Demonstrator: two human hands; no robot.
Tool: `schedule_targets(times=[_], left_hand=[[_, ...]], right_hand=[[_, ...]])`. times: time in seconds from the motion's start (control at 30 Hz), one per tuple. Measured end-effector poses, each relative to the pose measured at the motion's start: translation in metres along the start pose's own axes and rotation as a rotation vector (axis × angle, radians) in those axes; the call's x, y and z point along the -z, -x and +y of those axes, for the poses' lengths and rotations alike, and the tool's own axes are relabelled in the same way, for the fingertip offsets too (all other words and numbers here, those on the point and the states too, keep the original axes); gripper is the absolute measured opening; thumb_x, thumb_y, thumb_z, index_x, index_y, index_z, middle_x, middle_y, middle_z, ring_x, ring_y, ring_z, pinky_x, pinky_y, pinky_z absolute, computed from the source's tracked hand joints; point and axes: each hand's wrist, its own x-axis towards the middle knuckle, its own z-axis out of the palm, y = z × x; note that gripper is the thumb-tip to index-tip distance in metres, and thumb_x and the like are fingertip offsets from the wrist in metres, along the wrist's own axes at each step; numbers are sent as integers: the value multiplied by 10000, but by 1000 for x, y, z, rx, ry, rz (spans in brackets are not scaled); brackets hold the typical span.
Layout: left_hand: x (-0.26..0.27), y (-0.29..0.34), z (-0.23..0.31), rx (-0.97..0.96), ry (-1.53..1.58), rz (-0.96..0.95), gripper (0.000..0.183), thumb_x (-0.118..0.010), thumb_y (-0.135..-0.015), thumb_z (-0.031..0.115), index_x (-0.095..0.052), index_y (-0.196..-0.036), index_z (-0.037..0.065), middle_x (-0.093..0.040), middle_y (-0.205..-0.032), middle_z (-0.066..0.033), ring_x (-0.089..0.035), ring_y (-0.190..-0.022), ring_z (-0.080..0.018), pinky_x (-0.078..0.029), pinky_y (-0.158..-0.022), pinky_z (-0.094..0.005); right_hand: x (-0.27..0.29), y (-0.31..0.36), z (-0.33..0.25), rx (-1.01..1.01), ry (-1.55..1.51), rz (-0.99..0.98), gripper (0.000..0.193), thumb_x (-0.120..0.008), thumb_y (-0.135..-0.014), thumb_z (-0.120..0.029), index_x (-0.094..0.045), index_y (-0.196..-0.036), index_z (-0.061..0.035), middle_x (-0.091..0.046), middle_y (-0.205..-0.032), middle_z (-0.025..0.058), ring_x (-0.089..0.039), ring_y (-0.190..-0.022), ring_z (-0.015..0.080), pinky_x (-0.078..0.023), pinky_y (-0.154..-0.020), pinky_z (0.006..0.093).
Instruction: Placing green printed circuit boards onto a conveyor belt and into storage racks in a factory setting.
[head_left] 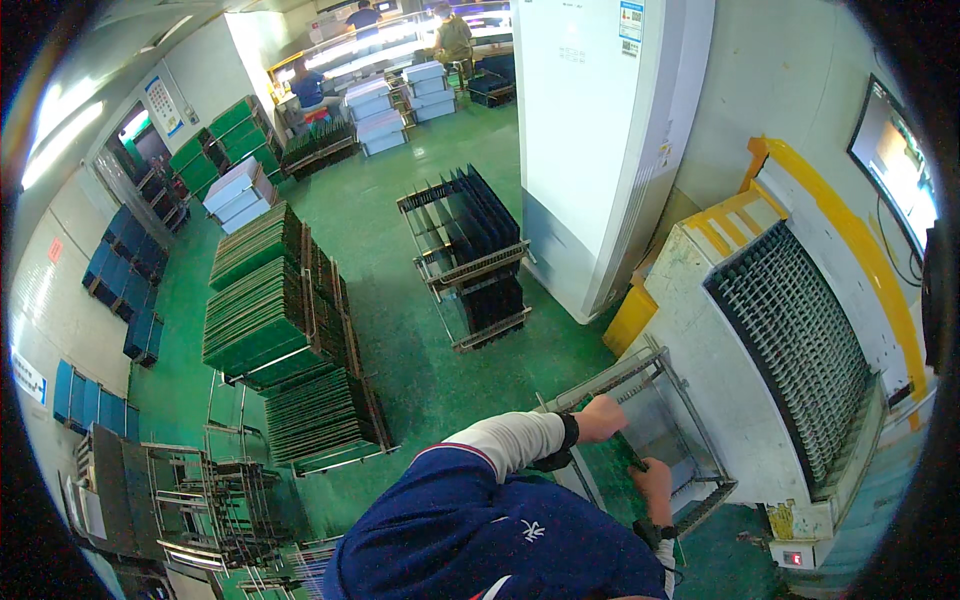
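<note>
My left hand (602,418) is closed at the far edge of a flat green panel (608,468), which looks like a circuit board. On its near edge my right hand (654,488) is closed too, its fingers partly hidden. The panel hangs over a metal wire rack (708,408) with a toothed side rail. Whether it sits in the rack's slots I cannot tell. My sleeve and torso cover the panel's lower part.
A machine with a bed of rollers (800,350) stands right of the rack. A tall white cabinet (590,150) rises ahead. Racks of green panels (265,315) and a rack of dark panels (465,240) stand on the green floor. Empty metal racks (215,500) are at lower left. People sit far back.
</note>
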Motion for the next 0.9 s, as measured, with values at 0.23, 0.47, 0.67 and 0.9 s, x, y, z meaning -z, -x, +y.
schedule_targets(times=[0.23,0.47,0.67,0.9], left_hand=[[6,3,1,1,18,-37,102,-682,-566,124,-672,-664,99,-654,-691,-87,-649,-678,-267,-503,-556,-372],[-6,-11,3,-2,80,-56,94,-629,-625,114,-657,-713,94,-648,-739,-108,-638,-719,-293,-503,-596,-407],[-2,-3,-8,-41,164,-43,176,-613,-689,200,-659,-817,89,-647,-809,-122,-623,-788,-307,-489,-679,-420],[72,5,-39,-50,494,513,371,-681,-727,276,-608,-1008,44,-630,-959,-134,-579,-913,-308,-439,-806,-389]], right_hand=[[-1,5,-4,-32,11,4,282,-657,-662,-228,-671,-917,-106,-640,-894,168,-602,-871,334,-467,-760,432],[18,14,-10,12,3,-5,250,-645,-682,-246,-666,-860,-72,-627,-823,185,-594,-796,371,-463,-700,439],[13,16,-12,183,-51,49,235,-624,-693,-235,-670,-866,-82,-630,-810,173,-596,-792,365,-471,-703,447],[44,42,-34,74,107,-40,229,-614,-730,-292,-663,-809,-82,-630,-769,158,-596,-756,361,-469,-680,464]])
